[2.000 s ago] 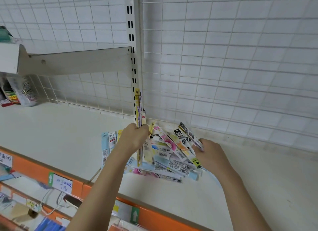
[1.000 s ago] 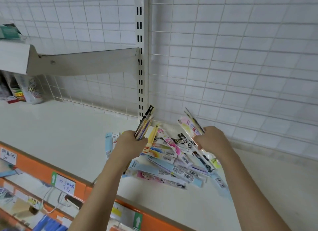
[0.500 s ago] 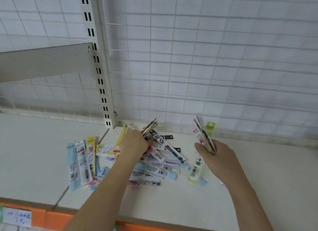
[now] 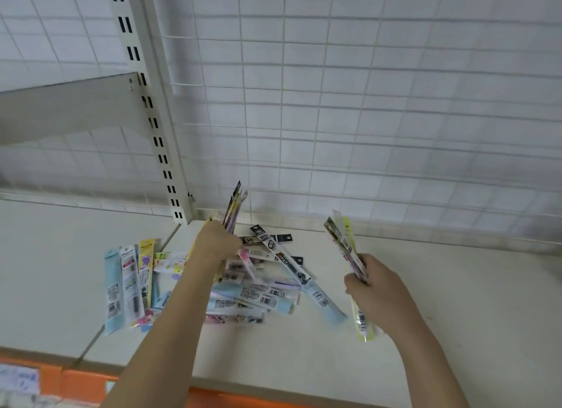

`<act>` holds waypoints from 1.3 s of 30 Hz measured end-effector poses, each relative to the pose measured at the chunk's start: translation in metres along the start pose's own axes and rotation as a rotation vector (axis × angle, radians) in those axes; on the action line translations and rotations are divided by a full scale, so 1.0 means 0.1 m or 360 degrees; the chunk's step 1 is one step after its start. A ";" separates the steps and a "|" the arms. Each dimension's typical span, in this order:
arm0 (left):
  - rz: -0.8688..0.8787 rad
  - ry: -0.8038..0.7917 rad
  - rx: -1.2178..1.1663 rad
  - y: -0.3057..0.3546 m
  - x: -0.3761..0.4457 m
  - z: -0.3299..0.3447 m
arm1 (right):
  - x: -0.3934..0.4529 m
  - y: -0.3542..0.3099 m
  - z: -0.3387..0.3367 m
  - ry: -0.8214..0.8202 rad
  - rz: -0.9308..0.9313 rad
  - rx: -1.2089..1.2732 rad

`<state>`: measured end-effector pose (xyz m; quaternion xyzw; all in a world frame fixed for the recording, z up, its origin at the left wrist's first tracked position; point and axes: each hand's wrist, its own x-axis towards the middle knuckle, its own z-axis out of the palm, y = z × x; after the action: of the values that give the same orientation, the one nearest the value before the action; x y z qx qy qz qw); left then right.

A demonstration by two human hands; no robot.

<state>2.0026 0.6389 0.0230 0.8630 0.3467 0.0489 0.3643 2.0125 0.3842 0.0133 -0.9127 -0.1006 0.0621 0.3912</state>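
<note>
Nearest, at 6 o'clock, is the orange shelf edge (image 4: 76, 380). Both arms reach over it onto the white shelf (image 4: 456, 286).

R hand (image 4: 377, 289) is at 4 o'clock from the pile. Its fingers are curled tight round a small bunch of packs (image 4: 343, 240). The bunch points up & away, toward 11 o'clock, prob. so the packs stay lined up and off the shelf while more get picked. A yellow-green pack (image 4: 362, 322) shows below that hand. Can't tell if it's held or lying on the shelf.

L hand (image 4: 216, 246) is right over the pile, at its 11 o'clock side. Its fingers grip a second bunch (image 4: 234, 207) that sticks up toward 1 o'clock. Held upright like that, it doesn't hide the pile.

The pile of pen packs (image 4: 258, 292) lies flat in the middle of the shelf, all crossed over each other, many w/ bar codes up. It looks like a sorting job: loose ones wait here, picked ones go in a hand. At 9 o'clock from the pile, a neat row of packs (image 4: 127, 283) lies side by side, prob. sorted. Two black packs (image 4: 273, 246) sit at the pile's 12 o'clock, nearer the wall.

Farthest is the slotted post (image 4: 158, 134) at 11 o'clock, w/ a grey bracket (image 4: 67, 109) sticking out to 9 o'clock. The wire grid wall (image 4: 365, 103) is behind it all.
</note>
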 end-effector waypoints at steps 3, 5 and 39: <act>-0.0085 0.0000 -0.0245 0.05 -0.14 -0.13 | 0.05 -0.08 -0.04 0.0023 -0.0038 0.0019; -0.0121 0.0007 -0.0373 0.06 -0.25 -0.19 | 0.09 -0.14 -0.07 0.0004 -0.0056 0.0015; -0.0098 0.0439 -0.0470 -0.11 -1.24 0.25 | 0.44 0.08 -0.09 -0.0400 -0.0198 -0.0144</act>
<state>1.9114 0.5512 0.0186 0.7743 0.4086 0.2057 0.4373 2.0578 0.3823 0.0123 -0.9064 -0.2079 0.1470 0.3371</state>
